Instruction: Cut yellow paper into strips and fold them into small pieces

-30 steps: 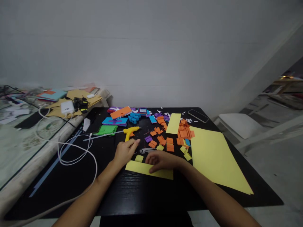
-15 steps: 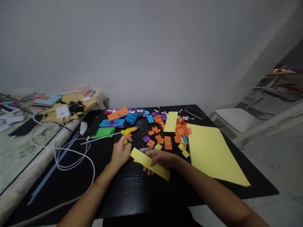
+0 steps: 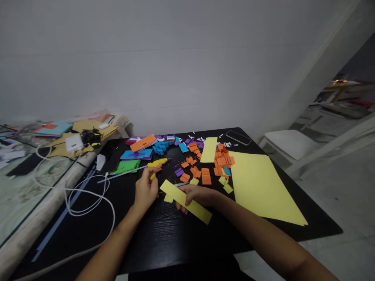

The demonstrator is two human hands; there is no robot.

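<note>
My right hand (image 3: 197, 195) holds a long yellow paper strip (image 3: 187, 203) slantwise, thumb on top and fingers curled underneath. A small yellow paper piece (image 3: 168, 198) shows just below the strip's left end. Behind the strip and my right hand lies a thin grey metal tool (image 3: 181, 184), mostly hidden, so its kind is unclear. My left hand (image 3: 145, 189) is beside the yellow glue gun (image 3: 157, 162), forefinger stretched toward its back and thumb apart. Whether it touches the gun cannot be made out. I see nothing held in it.
Folded orange paper pieces (image 3: 206, 176) and white scraps lie mid-table. Another yellow strip (image 3: 209, 150), large yellow sheets (image 3: 260, 187) and a phone (image 3: 238, 137) are to the right. Green paper (image 3: 127, 167), blue paper (image 3: 136, 154) and a looping white cable (image 3: 113, 212) are left.
My left hand has drawn back slightly to the left, away from the strip. More of the small yellow piece shows under the strip. The view has shifted slightly.
</note>
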